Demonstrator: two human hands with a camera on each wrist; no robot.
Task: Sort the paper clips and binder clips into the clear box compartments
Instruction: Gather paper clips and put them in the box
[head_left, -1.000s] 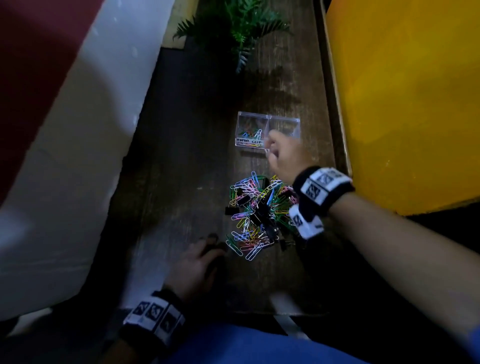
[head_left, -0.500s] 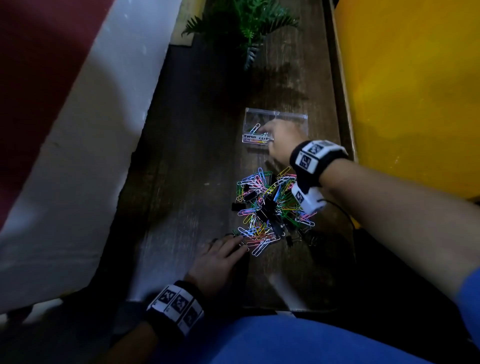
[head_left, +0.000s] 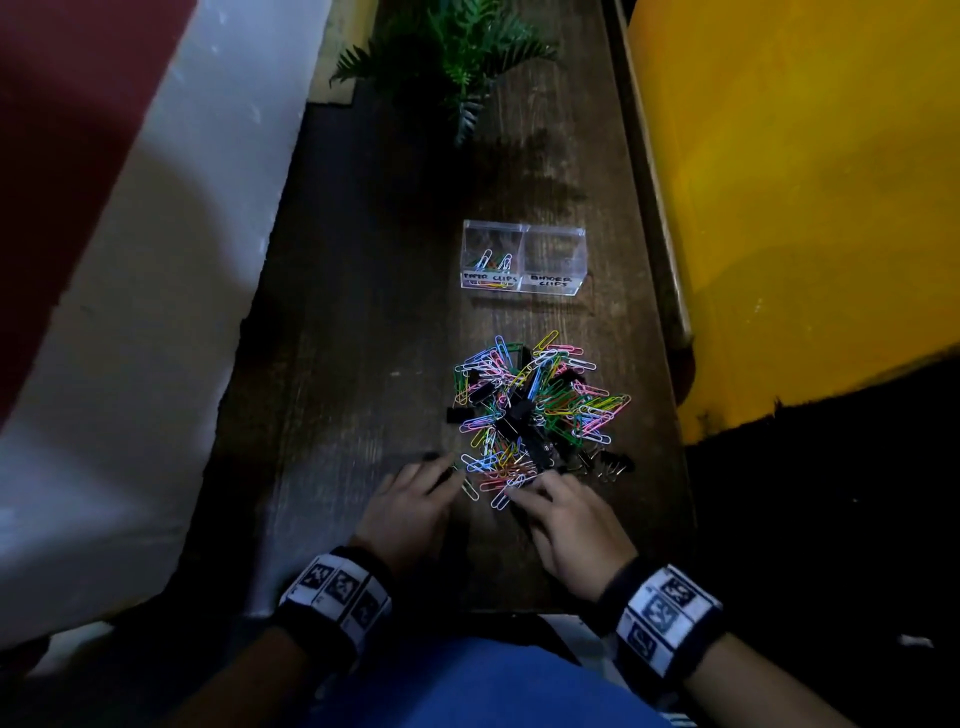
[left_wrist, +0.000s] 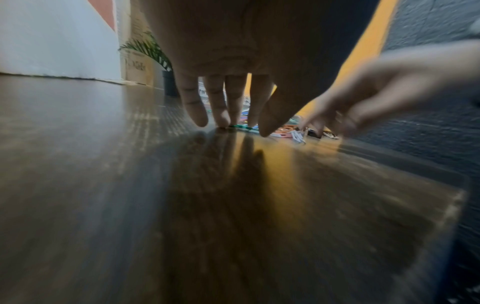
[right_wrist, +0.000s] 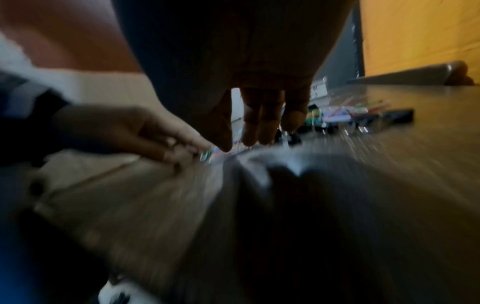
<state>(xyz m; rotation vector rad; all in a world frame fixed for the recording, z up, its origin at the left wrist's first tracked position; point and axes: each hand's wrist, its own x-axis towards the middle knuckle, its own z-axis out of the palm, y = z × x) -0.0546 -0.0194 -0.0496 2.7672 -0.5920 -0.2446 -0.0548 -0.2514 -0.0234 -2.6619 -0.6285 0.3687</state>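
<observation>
Both my hands sit at the near edge of the clip pile (head_left: 535, 415) mid-bench, left hand (head_left: 410, 512) and right hand (head_left: 566, 525) with fingers loosely spread, gripping nothing. Next I judge: pinch one paper clip, carry it to the clear box (head_left: 523, 262) beyond the pile, left compartment.

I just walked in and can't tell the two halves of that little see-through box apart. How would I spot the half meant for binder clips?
Start at the long wooden bench and look past the pile of clips toward the green plant; the clear box sits between them. The binder clip half is the one nearer the yellow wall. Its label reads BINDER CLIPS and it looks empty, while the other half holds a few paper clips.
</observation>
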